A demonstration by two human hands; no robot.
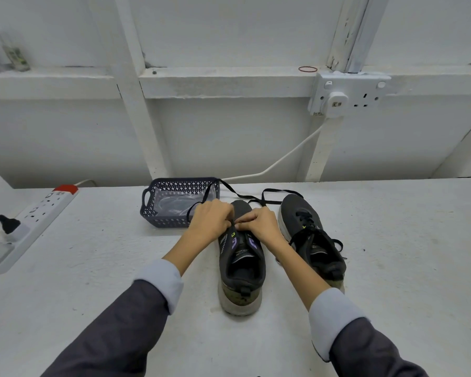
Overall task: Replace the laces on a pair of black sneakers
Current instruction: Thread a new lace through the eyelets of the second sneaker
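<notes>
Left hand point(211, 217) and right hand point(260, 223): fingers point(228, 213) curled, pinching lace point(276, 189) at toe eyelets of centre sneaker point(242, 270). Laced sneaker point(310, 235) sits at its 3 o'clock. I'd even both tails, keep lace flat.

Two black sneakers, set side by side on the bench point(93, 268).
The left sneaker point(241, 268) is barely threaded, its flat black lace point(279, 190) trailed out behind; the right sneaker point(310, 240) is fully laced.

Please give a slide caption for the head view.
Left hand and right hand thread a black lace into the unlaced sneaker, the laced sneaker beside it.
</notes>
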